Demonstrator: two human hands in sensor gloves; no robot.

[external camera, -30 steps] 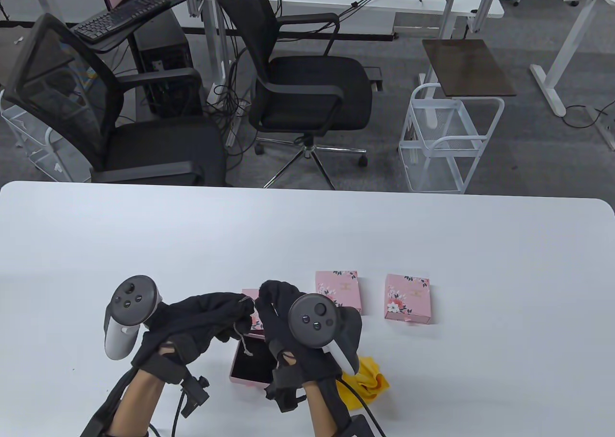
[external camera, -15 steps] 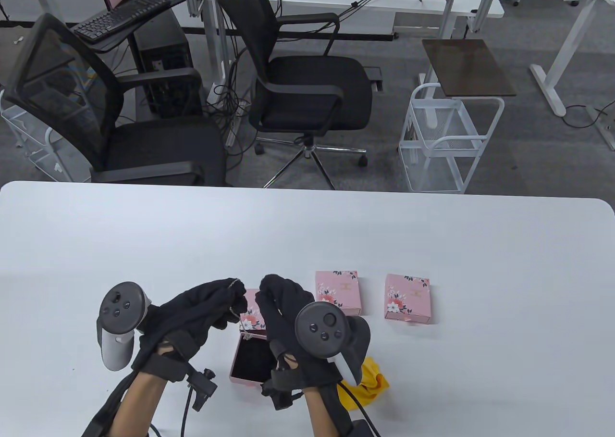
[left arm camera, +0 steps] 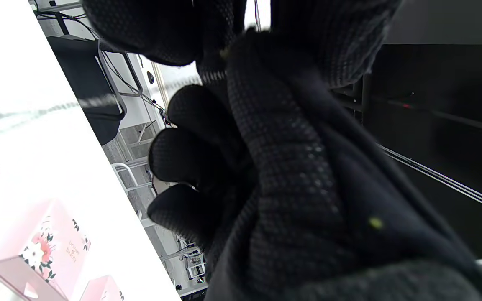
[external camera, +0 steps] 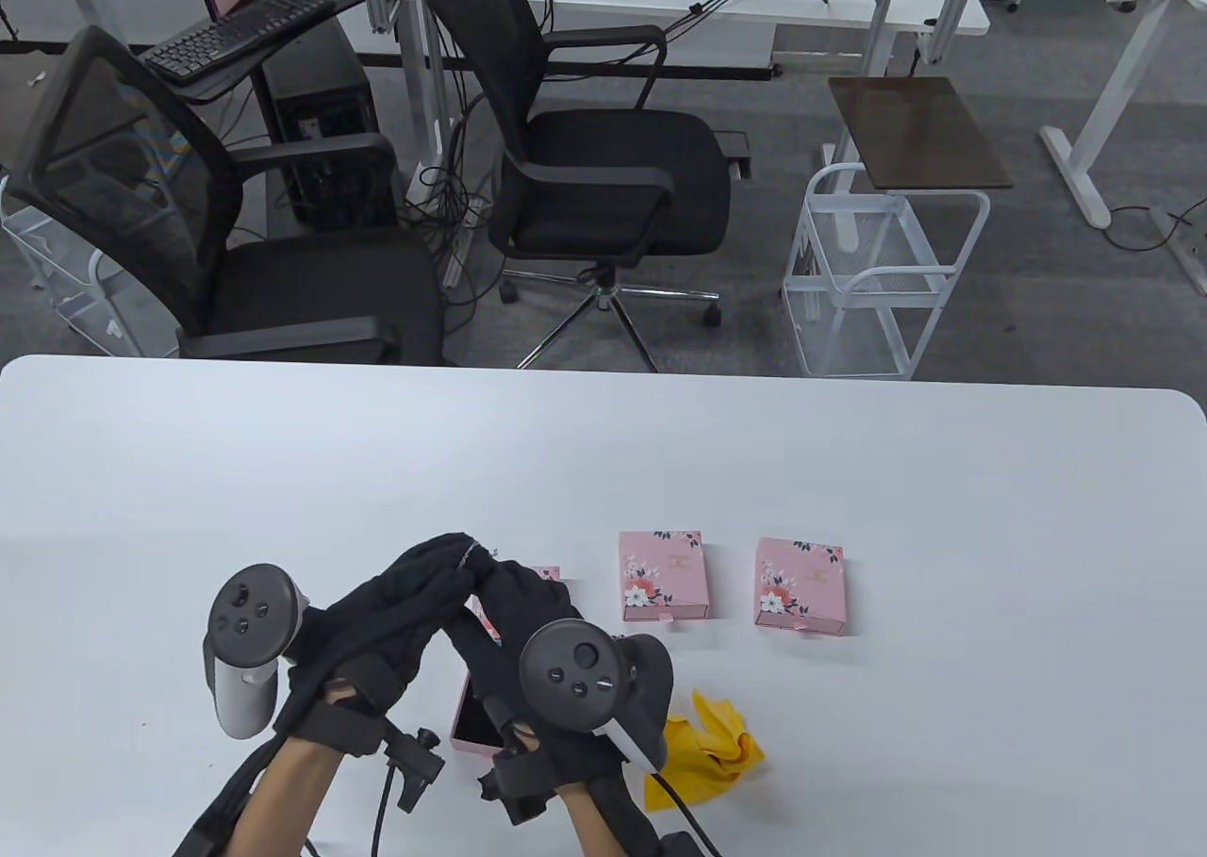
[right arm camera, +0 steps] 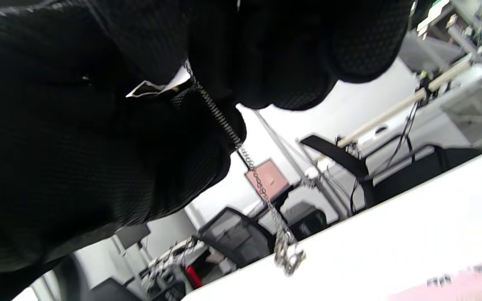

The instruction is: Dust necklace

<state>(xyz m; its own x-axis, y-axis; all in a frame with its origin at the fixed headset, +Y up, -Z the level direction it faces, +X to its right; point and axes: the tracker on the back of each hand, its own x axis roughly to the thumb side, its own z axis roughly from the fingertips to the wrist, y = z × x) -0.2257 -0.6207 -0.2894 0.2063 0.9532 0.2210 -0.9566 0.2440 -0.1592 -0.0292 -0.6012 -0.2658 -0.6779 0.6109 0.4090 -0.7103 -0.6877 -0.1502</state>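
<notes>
A thin silver necklace [external camera: 469, 549] is pinched at the fingertips of my left hand [external camera: 460, 560], lifted above the table. My right hand [external camera: 495, 579] has its fingers pressed against the left fingertips and pinches the same chain. In the right wrist view the necklace [right arm camera: 262, 192] hangs from between the gloved fingers [right arm camera: 283, 54], its clasp dangling just over the table. The left wrist view shows a blurred stretch of the necklace [left arm camera: 207, 77] against curled gloved fingers [left arm camera: 191, 167]. An open pink box [external camera: 469, 727] with a dark lining lies under the hands, mostly hidden. A crumpled yellow cloth [external camera: 717, 749] lies right of my right wrist.
Two closed pink floral boxes [external camera: 663, 574] [external camera: 799, 584] lie right of the hands. A pink lid [external camera: 545, 574] peeks out behind my right hand. The white table [external camera: 849, 480] stretches beyond. Office chairs [external camera: 585, 169] and a white wire cart [external camera: 877, 282] stand past its far edge.
My right hand moved left and closed in on the left fingertips, covering most of the open box. The left hand lifted the chain slightly higher and farther.
</notes>
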